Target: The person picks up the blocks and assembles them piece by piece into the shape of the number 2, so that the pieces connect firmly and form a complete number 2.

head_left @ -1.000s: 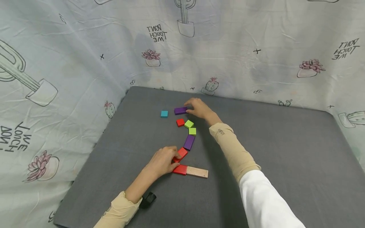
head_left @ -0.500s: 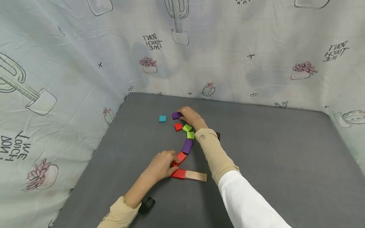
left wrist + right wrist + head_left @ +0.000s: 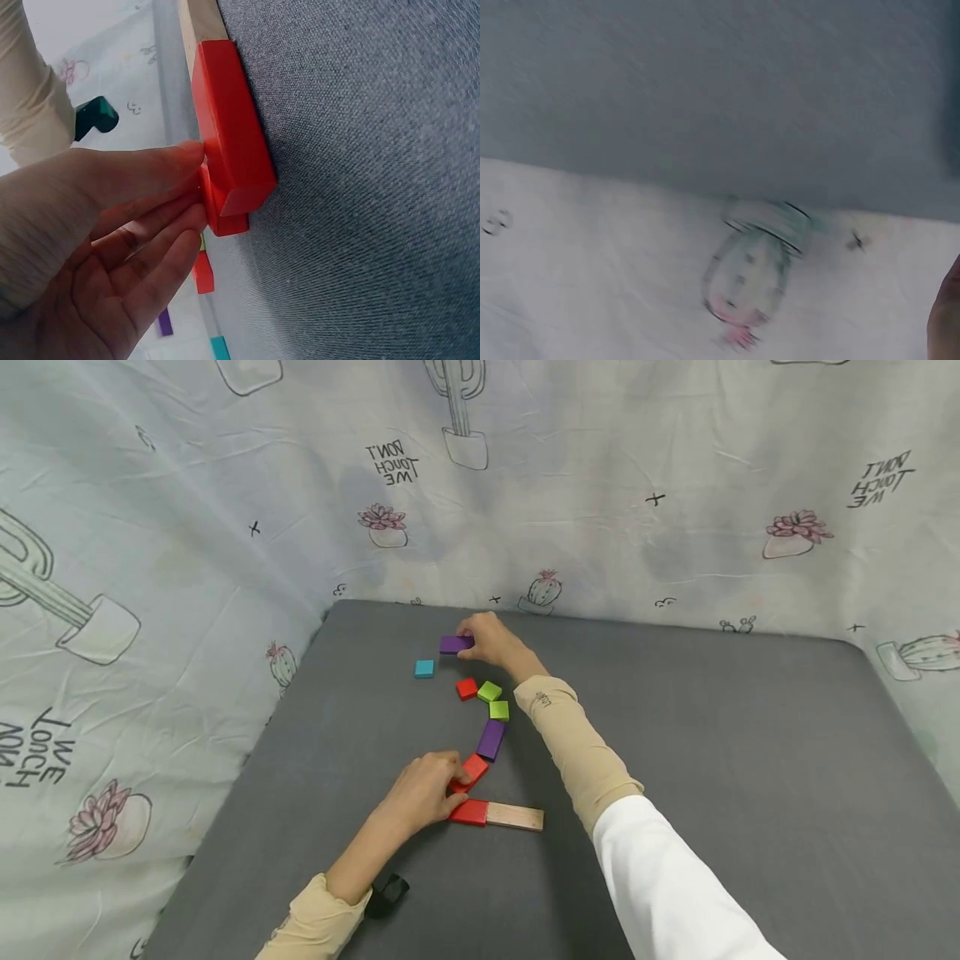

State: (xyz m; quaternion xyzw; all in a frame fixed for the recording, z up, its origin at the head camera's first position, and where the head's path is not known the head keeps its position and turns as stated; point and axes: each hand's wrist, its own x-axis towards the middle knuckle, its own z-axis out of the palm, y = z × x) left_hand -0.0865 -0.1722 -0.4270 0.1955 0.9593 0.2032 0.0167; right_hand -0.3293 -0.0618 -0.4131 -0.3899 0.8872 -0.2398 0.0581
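Note:
In the head view my right hand (image 3: 491, 641) pinches one end of a purple block (image 3: 452, 646) near the table's far edge, a shadow showing below it. The right wrist view catches just a blurred strip of that hand (image 3: 945, 322). My left hand (image 3: 426, 785) rests at two red blocks that meet at an angle. Its thumb touches the nearer red block (image 3: 234, 127), and the fairly straight fingers reach the farther red block (image 3: 474, 768). A plain wooden block (image 3: 516, 816) lies end to end with the nearer red one.
From the farther red block a curved row runs away: a purple block (image 3: 491, 740), a green block (image 3: 498, 711), another green block (image 3: 489, 691) and a small red block (image 3: 467, 688). A cyan block (image 3: 424, 669) lies apart on the grey table (image 3: 720, 777). Patterned cloth (image 3: 600, 468) hangs behind.
My right hand has carried the purple block leftward, then a little up and away from the cyan block. My left hand stays at the red blocks. The head view has shifted slightly.

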